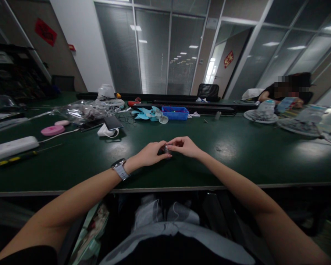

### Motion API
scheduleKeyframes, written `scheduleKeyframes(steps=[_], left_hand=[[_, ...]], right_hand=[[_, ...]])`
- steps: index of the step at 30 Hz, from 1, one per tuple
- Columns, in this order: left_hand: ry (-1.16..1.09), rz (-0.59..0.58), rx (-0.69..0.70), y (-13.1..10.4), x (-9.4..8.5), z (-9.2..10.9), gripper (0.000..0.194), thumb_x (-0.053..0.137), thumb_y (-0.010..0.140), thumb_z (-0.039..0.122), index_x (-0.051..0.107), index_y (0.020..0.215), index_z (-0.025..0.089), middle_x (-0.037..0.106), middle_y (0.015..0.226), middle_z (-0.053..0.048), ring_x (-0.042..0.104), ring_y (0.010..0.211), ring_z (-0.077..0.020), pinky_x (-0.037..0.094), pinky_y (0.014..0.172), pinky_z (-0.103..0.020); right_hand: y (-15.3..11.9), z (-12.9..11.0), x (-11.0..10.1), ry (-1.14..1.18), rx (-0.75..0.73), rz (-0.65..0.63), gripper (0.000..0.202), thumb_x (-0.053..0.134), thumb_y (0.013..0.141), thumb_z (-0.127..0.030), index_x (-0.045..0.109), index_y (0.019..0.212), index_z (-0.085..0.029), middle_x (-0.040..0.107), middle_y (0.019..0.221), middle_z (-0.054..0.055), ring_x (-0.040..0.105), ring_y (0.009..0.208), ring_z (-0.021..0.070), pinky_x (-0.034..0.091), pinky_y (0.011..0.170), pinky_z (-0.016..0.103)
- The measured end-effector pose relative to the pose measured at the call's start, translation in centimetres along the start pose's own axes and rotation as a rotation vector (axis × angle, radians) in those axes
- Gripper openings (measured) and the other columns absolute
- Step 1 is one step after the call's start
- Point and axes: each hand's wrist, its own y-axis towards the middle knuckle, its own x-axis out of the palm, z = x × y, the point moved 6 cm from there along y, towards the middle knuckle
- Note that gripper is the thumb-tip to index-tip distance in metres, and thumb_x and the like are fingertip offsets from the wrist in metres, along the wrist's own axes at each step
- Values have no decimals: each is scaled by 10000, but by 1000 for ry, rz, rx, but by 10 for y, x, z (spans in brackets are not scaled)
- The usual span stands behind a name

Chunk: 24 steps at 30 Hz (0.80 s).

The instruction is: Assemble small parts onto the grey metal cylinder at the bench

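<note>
A small shiny silvery cylinder (167, 150) is between my hands, low over the green table; the fingers cover much of it and its exact kind cannot be made out. My left hand (150, 153), with a watch (120, 168) on its wrist, curls thumb and fingers around its side. From the right, my right hand (185, 146) pinches at its top with thumb and fingertips.
The green table (143, 176) ends close in front of my body. Left are a power strip (13, 147), a pink tape roll (53, 130), a white charger (106, 130) and a dark phone (113, 123). A blue basket (175, 113) stands behind; a person (287, 88) sits far right beside fans (262, 115).
</note>
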Motion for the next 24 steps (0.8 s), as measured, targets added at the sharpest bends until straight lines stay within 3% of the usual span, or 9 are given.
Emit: scheduleKeyframes(steps=[5,9,11,17,24], left_hand=[[6,-8,-20,0,0,-1,388,589,834,483,575,1069,174,681,943,-58,643,819,-196,481,723,-292],[10,-8,-28,0,0,-1,409,593,829,486,570,1100,180,683,967,-63,647,856,-204,490,755,-300],[5,-3,-25,-1,0,-1,406,598,829,473,570,1115,186,685,969,-56,647,859,-198,491,767,-297],[-2,0,-32,-1,-1,0,392,614,819,461,584,1097,186,684,960,-54,642,841,-189,491,756,-287],[12,-7,-28,0,0,1,394,600,831,461,575,1109,182,678,977,-61,634,846,-188,486,760,-291]], right_hand=[[3,-3,1,-2,-27,41,444,657,754,-522,717,964,-136,657,718,41,487,584,103,356,522,229],[3,-2,-18,-16,-87,84,431,657,757,-513,723,981,-150,657,744,47,506,642,121,376,557,241],[1,2,-29,-64,-105,31,420,677,744,-496,730,986,-157,640,736,28,480,627,108,361,562,238],[-7,30,-30,-278,20,-380,455,700,705,-524,754,983,-169,569,662,-8,418,571,81,302,540,230],[-6,33,-27,-364,17,-398,510,748,654,-516,727,1065,-214,505,710,-18,420,628,91,304,557,226]])
